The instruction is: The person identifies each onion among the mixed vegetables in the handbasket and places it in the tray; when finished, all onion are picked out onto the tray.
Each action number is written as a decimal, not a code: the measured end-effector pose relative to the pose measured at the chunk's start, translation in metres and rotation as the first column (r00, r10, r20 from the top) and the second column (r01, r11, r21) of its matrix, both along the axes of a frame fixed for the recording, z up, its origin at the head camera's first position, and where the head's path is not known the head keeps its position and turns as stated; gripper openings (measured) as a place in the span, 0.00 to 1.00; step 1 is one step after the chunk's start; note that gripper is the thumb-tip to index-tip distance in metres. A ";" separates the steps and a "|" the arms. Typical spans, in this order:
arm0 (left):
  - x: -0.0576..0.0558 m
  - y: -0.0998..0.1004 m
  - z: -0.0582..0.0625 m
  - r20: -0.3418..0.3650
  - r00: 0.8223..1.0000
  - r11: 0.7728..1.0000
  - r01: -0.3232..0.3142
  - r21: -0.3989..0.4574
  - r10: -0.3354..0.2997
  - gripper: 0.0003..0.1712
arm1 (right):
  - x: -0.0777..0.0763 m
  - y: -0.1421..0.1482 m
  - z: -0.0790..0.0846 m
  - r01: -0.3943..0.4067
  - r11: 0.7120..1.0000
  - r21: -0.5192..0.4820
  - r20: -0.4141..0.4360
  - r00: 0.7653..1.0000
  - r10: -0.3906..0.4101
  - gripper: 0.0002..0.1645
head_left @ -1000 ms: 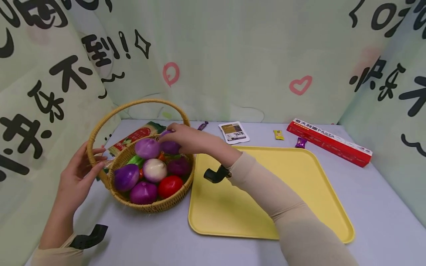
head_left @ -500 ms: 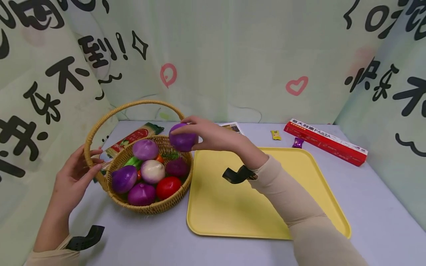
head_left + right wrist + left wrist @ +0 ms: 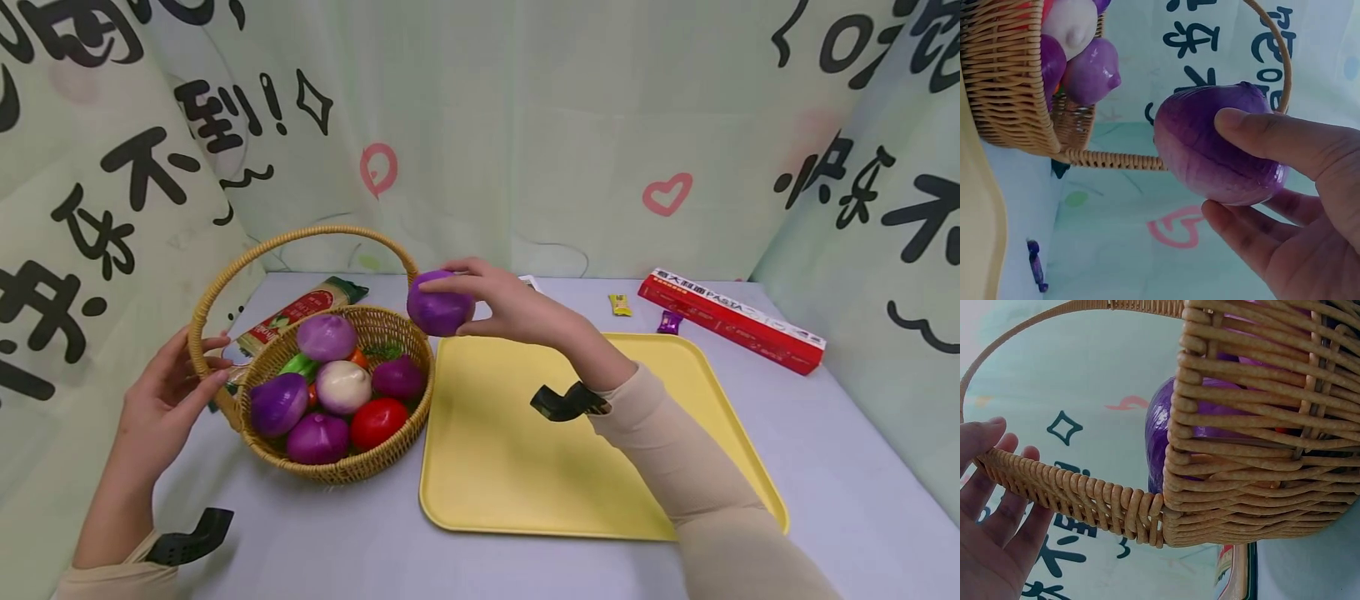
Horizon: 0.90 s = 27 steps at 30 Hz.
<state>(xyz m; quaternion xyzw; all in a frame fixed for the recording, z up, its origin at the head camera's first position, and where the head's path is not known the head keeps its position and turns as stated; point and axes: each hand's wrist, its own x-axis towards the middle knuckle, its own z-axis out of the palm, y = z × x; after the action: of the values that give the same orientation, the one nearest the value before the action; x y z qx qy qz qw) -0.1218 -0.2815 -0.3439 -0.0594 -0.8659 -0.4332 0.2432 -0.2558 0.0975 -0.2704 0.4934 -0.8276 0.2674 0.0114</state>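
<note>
A purple onion is pinched between the thumb and fingers of my right hand, raised just right of the basket rim and over the tray's far left corner. In the right wrist view the onion looks glossy and streaked. My left hand holds the handle of a wicker basket near its left base, thumb on one side and fingers on the other. Inside the basket lie several purple onions, a whitish onion, a red tomato and some green and orange pieces partly hidden.
A yellow tray lies right of the basket. Behind it are a red box, a yellow packet and a purple-wrapped candy. A green-and-red packet sits behind the basket; a dark purple candy shows in the right wrist view.
My right hand has lifted the purple onion out of the basket and moved it right, past the rim. My left hand keeps its hold on the handle.
</note>
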 end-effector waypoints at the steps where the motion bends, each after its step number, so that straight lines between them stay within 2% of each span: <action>1: 0.000 0.000 0.000 0.002 1.000 1.000 -0.002 0.000 0.002 0.37 | -0.001 0.002 -0.001 0.006 1.000 -0.016 0.013 1.000 -0.006 0.35; 9: 0.000 0.000 0.001 0.015 1.000 1.000 -0.005 0.001 0.005 0.37 | -0.007 0.021 -0.018 0.078 0.989 -0.123 0.178 0.983 -0.055 0.37; 18: 0.000 0.000 0.002 0.007 1.000 1.000 0.005 0.000 -0.005 0.37 | -0.016 0.035 -0.043 0.101 0.968 -0.227 0.381 0.925 -0.007 0.38; 27: 0.000 0.001 0.002 0.001 1.000 1.000 0.010 0.005 -0.010 0.37 | -0.023 0.038 -0.069 0.109 0.956 -0.272 0.471 0.882 0.034 0.38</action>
<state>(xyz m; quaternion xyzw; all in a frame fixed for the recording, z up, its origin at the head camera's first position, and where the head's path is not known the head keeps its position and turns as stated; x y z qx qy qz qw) -0.1214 -0.2810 -0.3416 -0.0631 -0.8645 -0.4367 0.2407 -0.2786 0.1356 -0.3399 0.3904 -0.7665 0.4975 -0.1121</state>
